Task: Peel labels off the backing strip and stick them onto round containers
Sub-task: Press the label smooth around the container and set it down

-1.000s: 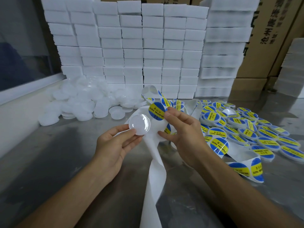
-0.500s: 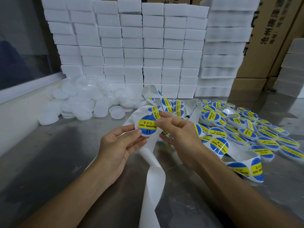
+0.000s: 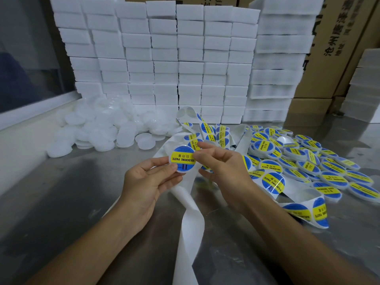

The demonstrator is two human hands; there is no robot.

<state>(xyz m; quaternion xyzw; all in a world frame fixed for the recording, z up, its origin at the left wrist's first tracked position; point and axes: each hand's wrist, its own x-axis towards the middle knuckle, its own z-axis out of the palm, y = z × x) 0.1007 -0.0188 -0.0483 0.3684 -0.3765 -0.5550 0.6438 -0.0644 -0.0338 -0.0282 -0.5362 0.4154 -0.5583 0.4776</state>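
One label [image 3: 183, 159] sits on the container [image 3: 178, 169] pinched in the left hand [image 3: 144, 182] – right hand's [image 3: 224, 167] thumb grip presses its edge; best smoothed outward, bubbles avoided.

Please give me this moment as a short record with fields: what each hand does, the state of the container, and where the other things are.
left hand: holds the round container by its edge
right hand: fingertips at the container's right edge, by the backing strip
container state: blue and yellow label on its face
unlabelled containers: white heap, far left on the table
labelled containers: spread at right
behind: stacked white blocks
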